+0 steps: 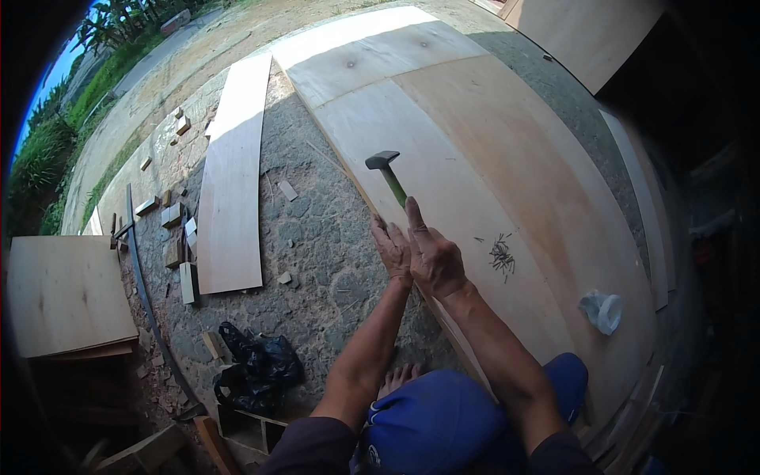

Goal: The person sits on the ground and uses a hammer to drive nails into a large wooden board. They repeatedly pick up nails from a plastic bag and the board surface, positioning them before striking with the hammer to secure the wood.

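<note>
My right hand (436, 261) is closed round the green handle of a hammer (392, 172), its index finger stretched along the handle and the dark head pointing away from me. Close beside it, my left hand (392, 246) rests at the long edge of a large plywood panel (475, 142), fingers extended; whether it grips that edge cannot be told. A small heap of nails (502, 255) lies on the panel to the right of my hands. Nearer to me on the same panel is a crumpled clear plastic bag (601, 311).
A narrow plywood strip (233, 196) lies on the rough ground at left, beside wood offcuts (172, 215) and a long dark bar clamp (145, 285). A black plastic bag (261, 362) sits near my foot. Plywood sheets (68, 294) are stacked at far left.
</note>
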The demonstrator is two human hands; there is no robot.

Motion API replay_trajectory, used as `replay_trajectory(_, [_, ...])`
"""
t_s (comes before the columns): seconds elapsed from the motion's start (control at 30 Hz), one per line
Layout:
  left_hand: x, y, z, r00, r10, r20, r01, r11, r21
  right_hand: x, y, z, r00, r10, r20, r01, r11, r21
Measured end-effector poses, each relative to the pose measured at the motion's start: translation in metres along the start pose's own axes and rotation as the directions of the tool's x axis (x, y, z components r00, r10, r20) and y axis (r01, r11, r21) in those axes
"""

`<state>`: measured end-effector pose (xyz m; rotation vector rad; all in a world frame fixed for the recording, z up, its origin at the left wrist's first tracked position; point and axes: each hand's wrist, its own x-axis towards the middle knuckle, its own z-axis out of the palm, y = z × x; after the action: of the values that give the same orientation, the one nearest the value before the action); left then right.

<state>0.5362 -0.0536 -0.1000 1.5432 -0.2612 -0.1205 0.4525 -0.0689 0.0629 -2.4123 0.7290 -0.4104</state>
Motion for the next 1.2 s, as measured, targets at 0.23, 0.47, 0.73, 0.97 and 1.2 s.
replay_trajectory(0.23, [0.012, -0.020, -0.016, 0.998, -0.031, 0.047, 0.034, 0.997, -0.067, 0.008, -0.022, -0.004, 0.999, -0.005, 0.044, 0.002, 0.999, 0.054])
replay_trajectory(0.47, [-0.005, 0.024, -0.013, 0.997, 0.068, 0.023, -0.071, 0.978, 0.197, -0.006, 0.027, -0.004, 0.961, 0.092, 0.259, -0.022, 0.966, -0.259])
replay_trajectory(0.73, [-0.009, 0.081, 0.000, 0.754, 0.250, 0.608, -0.580, 0.688, 0.436, -0.137, 0.074, -0.089, 0.968, 0.243, -0.059, -0.229, 0.956, 0.183])
replay_trajectory(0.97, [-0.022, 0.073, 0.057, 0.503, 0.179, 0.845, -0.687, 0.677, 0.265, -0.178, 0.076, -0.140, 0.735, 0.674, -0.076, -0.458, 0.576, 0.677])
replay_trajectory(1.2, [-0.036, 0.091, 0.080, 0.366, 0.259, 0.894, -0.868, 0.441, 0.228, -0.174, 0.086, -0.138, 0.774, 0.628, -0.078, -0.446, 0.629, 0.637])
